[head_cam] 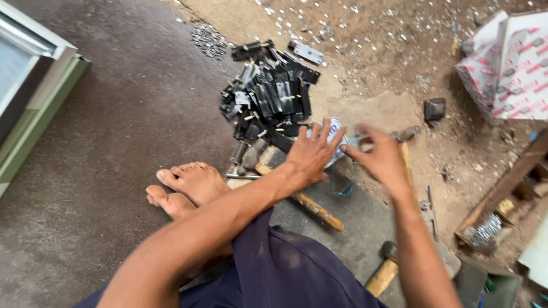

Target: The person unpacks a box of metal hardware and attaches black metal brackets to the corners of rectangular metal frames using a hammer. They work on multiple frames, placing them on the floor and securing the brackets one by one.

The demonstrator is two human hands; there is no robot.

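Head view looks down on a grey concrete floor [103,171] that gives way to sandy, littered ground on the far side. A green-and-white framed panel [28,85] lies at the left edge, and a patterned red-and-white sheet [514,63] lies at the upper right. The person sits with dark blue trousers [285,268] and bare feet [188,185] crossed on the floor.

Just beyond the feet is a heap of black metal hinges [271,94], with a small scatter of screws [208,40] near its far left. A wooden-handled tool [308,205] lies on the floor under the forearms, and a hammer [385,268] lies beside the right forearm.

Both hands meet over the near edge of the heap, on a clear plastic bag [342,177] with a pale printed patch. The left hand [311,154] lies with fingers spread wide and flat against the bag's upper part, pressing rather than closing on it. The right hand [379,157] is blurred; its fingers curl in toward the bag's top edge, touching or pinching it, though how firmly cannot be told. The bag hangs down between the two hands, just above the floor.
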